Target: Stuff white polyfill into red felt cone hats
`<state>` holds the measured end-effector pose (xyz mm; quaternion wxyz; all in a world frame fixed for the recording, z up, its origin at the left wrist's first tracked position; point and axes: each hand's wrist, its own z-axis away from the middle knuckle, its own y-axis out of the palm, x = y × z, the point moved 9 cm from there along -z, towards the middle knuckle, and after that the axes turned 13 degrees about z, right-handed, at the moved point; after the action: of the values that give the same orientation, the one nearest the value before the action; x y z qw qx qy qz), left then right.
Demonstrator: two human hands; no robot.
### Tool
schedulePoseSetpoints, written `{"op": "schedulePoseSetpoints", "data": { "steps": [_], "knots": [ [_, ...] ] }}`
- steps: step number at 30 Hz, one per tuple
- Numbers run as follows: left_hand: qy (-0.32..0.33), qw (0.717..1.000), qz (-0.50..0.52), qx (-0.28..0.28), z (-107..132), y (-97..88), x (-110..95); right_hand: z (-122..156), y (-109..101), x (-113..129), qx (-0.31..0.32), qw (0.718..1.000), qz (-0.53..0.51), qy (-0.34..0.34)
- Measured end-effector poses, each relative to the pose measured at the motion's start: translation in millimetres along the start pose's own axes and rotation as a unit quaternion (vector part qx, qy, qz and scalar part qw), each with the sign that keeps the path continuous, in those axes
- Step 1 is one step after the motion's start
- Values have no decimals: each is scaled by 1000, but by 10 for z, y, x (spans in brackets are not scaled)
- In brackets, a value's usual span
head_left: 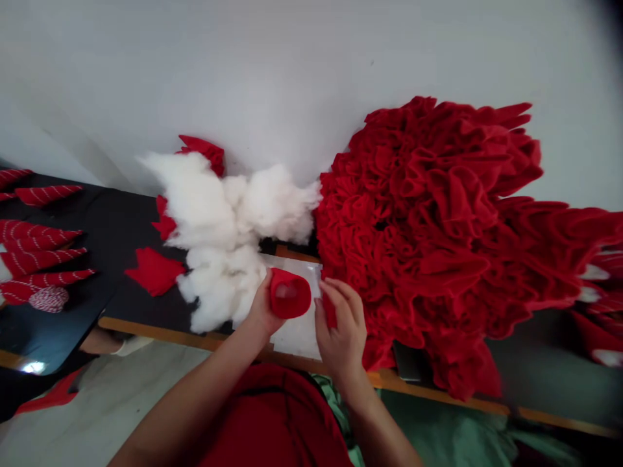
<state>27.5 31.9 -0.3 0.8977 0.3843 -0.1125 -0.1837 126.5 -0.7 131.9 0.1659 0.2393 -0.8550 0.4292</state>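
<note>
My left hand [263, 307] is wrapped around a small red felt pouch [292, 311], whose round open mouth is turned to me and to the right. A pale patch shows inside it; what that is I cannot make out. Just right of the pouch is my right hand [343, 324], fingers bent, with a gap between thumb and fingertips. Red cloth shows through that gap, seemingly from the pile behind. Under both hands lies a white sheet [298, 340]. Fluffy white stuffing [219, 279] lies in loose clumps beyond and left of my left hand.
A tall heap of red felt pieces [428, 240] fills the right side against the wall. Single red pieces [154, 271] lie left of the stuffing. Striped red cones [41, 243] lie at far left, near part of another person's arm [100, 340]. The table's wooden edge [160, 332] runs in front.
</note>
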Motion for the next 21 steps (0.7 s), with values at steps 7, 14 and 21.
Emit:
{"op": "schedulePoseSetpoints", "data": {
  "steps": [7, 14, 21],
  "knots": [
    [-40, 992, -115, 39, -45, 42, 236, 86, 648, -501, 129, 967, -121, 182],
    [235, 884, -375, 150, 173, 166, -45, 110, 612, -730, 60, 937, -184, 292],
    [401, 753, -520, 44, 51, 69, -361, 364, 929, -752, 123, 933, -155, 299]
  ]
}}
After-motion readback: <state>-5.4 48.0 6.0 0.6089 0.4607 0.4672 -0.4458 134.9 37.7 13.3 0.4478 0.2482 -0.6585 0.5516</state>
